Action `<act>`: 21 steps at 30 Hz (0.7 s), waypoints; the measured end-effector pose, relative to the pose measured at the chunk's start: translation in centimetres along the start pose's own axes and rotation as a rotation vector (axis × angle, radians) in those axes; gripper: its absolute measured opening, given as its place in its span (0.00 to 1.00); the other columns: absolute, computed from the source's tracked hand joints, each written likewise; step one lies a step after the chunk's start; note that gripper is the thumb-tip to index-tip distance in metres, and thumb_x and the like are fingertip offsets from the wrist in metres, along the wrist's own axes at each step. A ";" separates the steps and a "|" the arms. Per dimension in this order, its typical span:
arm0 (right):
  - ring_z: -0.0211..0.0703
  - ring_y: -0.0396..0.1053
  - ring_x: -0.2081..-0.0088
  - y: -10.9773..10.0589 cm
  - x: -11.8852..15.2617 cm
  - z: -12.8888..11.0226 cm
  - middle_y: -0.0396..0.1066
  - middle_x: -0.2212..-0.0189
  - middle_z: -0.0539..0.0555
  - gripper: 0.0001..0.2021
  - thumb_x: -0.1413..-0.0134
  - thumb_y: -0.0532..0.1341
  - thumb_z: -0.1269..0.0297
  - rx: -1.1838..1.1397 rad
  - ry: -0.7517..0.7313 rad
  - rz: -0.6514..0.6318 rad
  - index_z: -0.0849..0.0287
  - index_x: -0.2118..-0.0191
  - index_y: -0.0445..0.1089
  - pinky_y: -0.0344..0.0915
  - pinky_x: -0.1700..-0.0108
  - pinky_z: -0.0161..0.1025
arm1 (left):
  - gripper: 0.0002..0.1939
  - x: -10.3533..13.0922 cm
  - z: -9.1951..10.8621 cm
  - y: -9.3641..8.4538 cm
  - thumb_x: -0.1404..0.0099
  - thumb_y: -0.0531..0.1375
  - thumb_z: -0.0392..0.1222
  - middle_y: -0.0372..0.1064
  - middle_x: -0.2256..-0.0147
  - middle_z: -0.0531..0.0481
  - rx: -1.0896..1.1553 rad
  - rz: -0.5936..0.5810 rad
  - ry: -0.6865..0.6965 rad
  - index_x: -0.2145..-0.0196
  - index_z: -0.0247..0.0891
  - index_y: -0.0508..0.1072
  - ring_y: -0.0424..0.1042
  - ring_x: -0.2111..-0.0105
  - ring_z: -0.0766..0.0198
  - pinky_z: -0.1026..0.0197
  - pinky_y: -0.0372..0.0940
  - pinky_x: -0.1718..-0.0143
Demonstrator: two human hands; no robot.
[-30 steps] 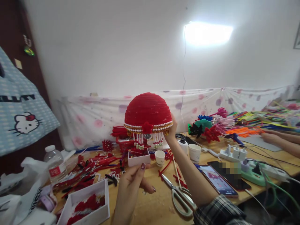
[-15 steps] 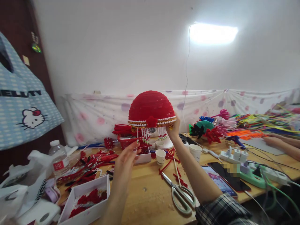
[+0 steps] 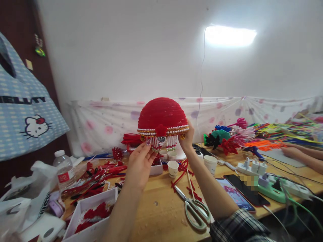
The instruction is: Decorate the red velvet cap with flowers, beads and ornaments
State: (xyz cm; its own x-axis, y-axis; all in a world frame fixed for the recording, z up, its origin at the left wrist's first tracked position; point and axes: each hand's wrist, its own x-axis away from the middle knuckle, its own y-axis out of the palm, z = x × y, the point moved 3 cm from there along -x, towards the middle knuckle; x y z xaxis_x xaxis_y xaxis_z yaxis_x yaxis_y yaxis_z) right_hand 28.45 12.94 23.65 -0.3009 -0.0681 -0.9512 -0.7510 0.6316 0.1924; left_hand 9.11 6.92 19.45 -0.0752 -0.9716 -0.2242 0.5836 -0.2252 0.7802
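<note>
A red domed hat (image 3: 163, 112) is held up over the table. White and gold beads ring its rim, with a red flower at the front and bead strands (image 3: 171, 143) hanging below. My right hand (image 3: 186, 139) grips the rim at the right, its fingers partly hidden behind the hat. At the left, my left hand (image 3: 141, 161) has its thumb up against the lower edge and the bead strands, other fingers curled behind. Beneath the hat stand small paper cups (image 3: 173, 168) and a white box (image 3: 156, 169) with red pieces.
Scissors (image 3: 193, 208) and a thin stick lie on the wooden table (image 3: 156, 215). To the left are an open box (image 3: 75, 220), a water bottle (image 3: 63, 168) and red trimmings. Phones (image 3: 247, 190) and power strips (image 3: 272, 193) sit right, near another person's hands (image 3: 292, 152).
My left hand has risen to the hat's lower left edge and its fingers have closed there. The hat has turned slightly, its front flower shifting a little left. The bead strands hang differently.
</note>
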 end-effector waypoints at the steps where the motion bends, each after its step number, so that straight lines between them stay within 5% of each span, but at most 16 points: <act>1: 0.49 0.71 0.64 -0.1 0.0 0.0 0.74 0.70 0.54 0.19 0.57 0.54 0.69 0.004 0.002 0.003 0.58 0.57 0.71 0.68 0.59 0.43 | 0.06 0.0 -0.1 0.1 0.41 0.62 0.27 0.77 0.71 0.51 0.010 0.013 -0.015 0.73 0.35 0.76 0.75 0.71 0.68 0.63 0.70 0.64; 11: 0.46 0.65 0.69 -0.4 0.5 0.2 0.71 0.72 0.52 0.14 0.58 0.54 0.65 -0.002 0.015 0.001 0.57 0.62 0.70 0.66 0.62 0.42 | 0.09 1.0 -0.5 1.9 0.35 0.57 0.28 0.76 0.71 0.49 0.110 0.040 -0.199 0.71 0.35 0.74 0.74 0.70 0.65 0.58 0.70 0.63; 21: 0.45 0.66 0.71 -0.5 0.7 1.0 0.66 0.79 0.48 0.04 0.60 0.54 0.64 0.003 0.102 0.032 0.55 0.74 0.63 0.64 0.67 0.39 | 0.07 0.5 -1.2 2.0 0.40 0.62 0.28 0.75 0.69 0.53 0.191 0.027 -0.197 0.71 0.38 0.74 0.73 0.69 0.65 0.57 0.66 0.60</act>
State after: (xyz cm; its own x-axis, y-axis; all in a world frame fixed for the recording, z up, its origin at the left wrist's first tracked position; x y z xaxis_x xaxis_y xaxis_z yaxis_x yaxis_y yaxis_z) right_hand 29.20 13.35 22.60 -0.3830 -0.1258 -0.9151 -0.7383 0.6371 0.2214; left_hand 11.22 6.11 20.22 -0.2289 -0.9685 -0.0985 0.4255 -0.1906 0.8847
